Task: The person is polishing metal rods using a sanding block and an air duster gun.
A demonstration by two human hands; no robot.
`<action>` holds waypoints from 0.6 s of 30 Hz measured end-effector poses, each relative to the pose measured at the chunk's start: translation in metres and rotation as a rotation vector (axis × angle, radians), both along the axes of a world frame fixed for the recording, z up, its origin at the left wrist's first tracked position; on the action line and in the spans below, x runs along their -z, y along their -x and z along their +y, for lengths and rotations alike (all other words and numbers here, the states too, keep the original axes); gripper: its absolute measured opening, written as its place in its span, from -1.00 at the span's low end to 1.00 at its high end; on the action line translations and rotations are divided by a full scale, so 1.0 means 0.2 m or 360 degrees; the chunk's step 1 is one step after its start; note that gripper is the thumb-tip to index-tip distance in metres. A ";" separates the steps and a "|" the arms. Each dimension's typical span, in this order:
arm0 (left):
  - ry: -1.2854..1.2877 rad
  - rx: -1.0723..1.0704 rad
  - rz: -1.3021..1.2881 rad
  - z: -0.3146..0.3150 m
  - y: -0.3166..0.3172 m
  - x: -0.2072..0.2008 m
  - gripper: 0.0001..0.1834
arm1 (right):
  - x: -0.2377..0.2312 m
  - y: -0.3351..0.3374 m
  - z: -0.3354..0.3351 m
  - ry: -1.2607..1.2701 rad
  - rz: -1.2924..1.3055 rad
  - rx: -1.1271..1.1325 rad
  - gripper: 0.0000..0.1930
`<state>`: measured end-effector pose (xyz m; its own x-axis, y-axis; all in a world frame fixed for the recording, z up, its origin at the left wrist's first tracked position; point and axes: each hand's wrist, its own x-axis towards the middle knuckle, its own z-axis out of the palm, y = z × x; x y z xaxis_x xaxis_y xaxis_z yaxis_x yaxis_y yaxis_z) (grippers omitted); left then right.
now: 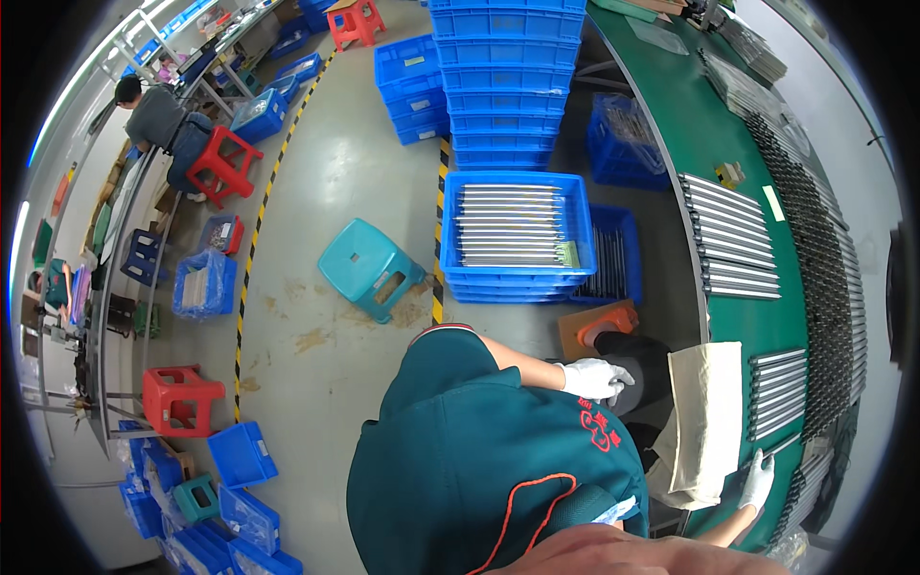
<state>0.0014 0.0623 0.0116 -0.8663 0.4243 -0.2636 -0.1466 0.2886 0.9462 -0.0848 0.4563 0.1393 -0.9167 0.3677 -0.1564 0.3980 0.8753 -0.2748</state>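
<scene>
My left hand, in a white glove, rests by my lap with its fingers loosely extended and nothing visible in them. At the green table my right hand, also gloved in white, has its fingers on a slim metal rod. That rod lies slanted, just nearer to me than a row of similar metal rods lying side by side. A cream cloth drapes over the table's edge, between my lap and the right hand. Farther along lies a second row of longer silvery rods.
Dark rods are massed along the table's far side. A blue crate of silvery rods stands left of the table, before a tall crate stack. A teal stool stands on the floor. A person sits far left.
</scene>
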 end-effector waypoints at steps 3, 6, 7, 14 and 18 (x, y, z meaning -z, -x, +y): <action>-0.0014 -0.0006 0.0006 0.00 0.00 0.00 -0.58 | 0.13 0.06 0.23 -0.0152 0.0139 -0.0018 -0.45; -0.0040 -0.0031 0.0008 0.00 0.00 0.01 -0.59 | 0.11 0.05 0.20 -0.0313 -0.0022 0.0022 -0.57; -0.0040 -0.0030 0.0008 0.00 0.00 0.02 -0.59 | 0.13 0.05 0.24 -0.0129 0.0033 0.0081 -0.59; -0.0175 -0.0078 -0.0008 0.00 0.01 0.05 -0.62 | 0.21 0.07 0.45 0.0522 0.0150 0.0183 -0.73; -0.0218 -0.0087 -0.0033 0.00 0.01 0.05 -0.62 | 0.16 0.03 0.34 0.2228 0.0809 0.0734 -0.80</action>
<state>0.0003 0.0620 0.0018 -0.8841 0.4097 -0.2248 -0.1787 0.1481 0.9727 -0.0898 0.5250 0.1080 -0.8308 0.4536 -0.3224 0.1659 -0.3511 -0.9215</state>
